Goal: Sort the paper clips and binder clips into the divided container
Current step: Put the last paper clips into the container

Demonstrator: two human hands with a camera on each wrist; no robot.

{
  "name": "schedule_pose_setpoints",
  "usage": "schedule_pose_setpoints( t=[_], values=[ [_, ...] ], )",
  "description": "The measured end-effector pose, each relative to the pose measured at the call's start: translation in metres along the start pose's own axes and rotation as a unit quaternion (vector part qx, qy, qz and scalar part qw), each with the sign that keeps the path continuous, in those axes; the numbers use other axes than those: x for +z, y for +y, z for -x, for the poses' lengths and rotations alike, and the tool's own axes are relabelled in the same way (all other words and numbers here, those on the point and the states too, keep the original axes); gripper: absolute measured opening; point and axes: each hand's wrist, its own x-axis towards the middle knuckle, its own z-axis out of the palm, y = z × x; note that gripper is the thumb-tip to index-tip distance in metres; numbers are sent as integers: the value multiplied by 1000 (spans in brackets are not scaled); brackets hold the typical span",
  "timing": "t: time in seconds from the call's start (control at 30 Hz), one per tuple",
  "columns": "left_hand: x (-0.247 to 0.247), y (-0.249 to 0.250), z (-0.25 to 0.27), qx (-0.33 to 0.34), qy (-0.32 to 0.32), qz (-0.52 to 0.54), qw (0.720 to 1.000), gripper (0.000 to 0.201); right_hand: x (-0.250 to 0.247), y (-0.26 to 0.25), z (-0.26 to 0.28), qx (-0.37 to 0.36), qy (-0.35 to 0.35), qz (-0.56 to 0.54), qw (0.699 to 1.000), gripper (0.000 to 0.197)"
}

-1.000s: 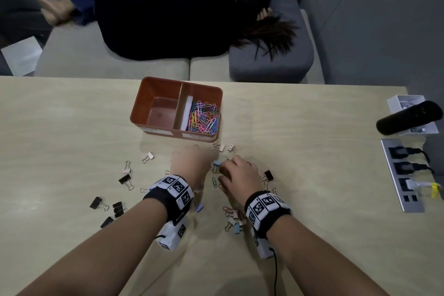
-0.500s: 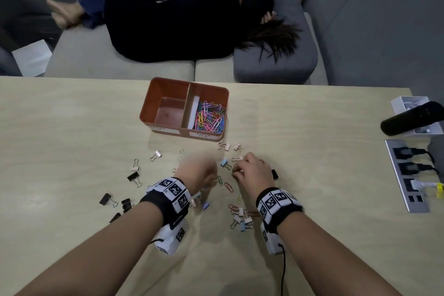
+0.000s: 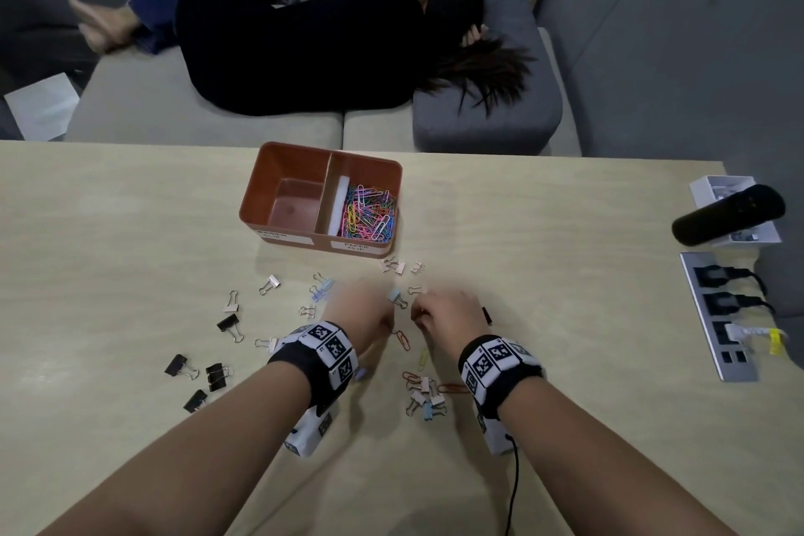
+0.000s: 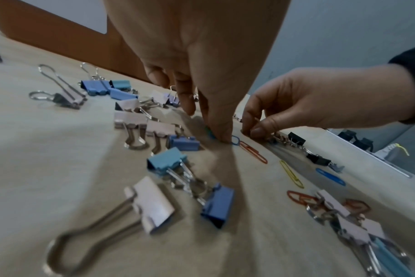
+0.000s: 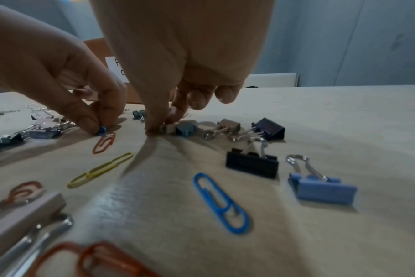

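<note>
The orange divided container (image 3: 261, 205) stands at the table's middle back; its right compartment holds several coloured paper clips (image 3: 370, 215), its left one shows bare floor. In front of it, my left hand (image 4: 222, 137) pinches a blue paper clip (image 4: 235, 140) that lies on the table. Close to its right, my right hand (image 5: 160, 125) pinches a small pink binder clip (image 5: 169, 128) on the tabletop. Loose paper clips, an orange (image 5: 104, 142), a yellow (image 5: 100, 169) and a blue one (image 5: 222, 203), lie between and behind the hands.
Black binder clips (image 3: 204, 374) lie scattered at the left, pastel ones (image 3: 424, 398) between my wrists. A power strip (image 3: 718, 313) and a black cylinder (image 3: 726, 213) on a white box sit at the right edge. A person lies on the sofa beyond the table.
Both hands have stayed low over the scattered clips. The left hand has shifted slightly right, towards the right hand.
</note>
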Motion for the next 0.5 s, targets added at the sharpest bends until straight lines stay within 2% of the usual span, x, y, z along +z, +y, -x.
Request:
schedule_pose_setpoints(
  t=[0.17,0.33,0.4,0.5],
  values=[
    [2,0,0,-27,-1,11,1000,19,-2,2,-1,3,-15,6,1000,17],
    [4,2,-1,-33,-5,-5,999,21,-3,-2,-4,-8,-37,63,997,21],
    [5,3,-1,-31,1,-10,999,22,-4,-4,-3,-25,-24,66,997,20],
    [5,3,1,-32,7,-5,999,23,-7,-2,1,-30,25,-3,999,14]
  ],
)
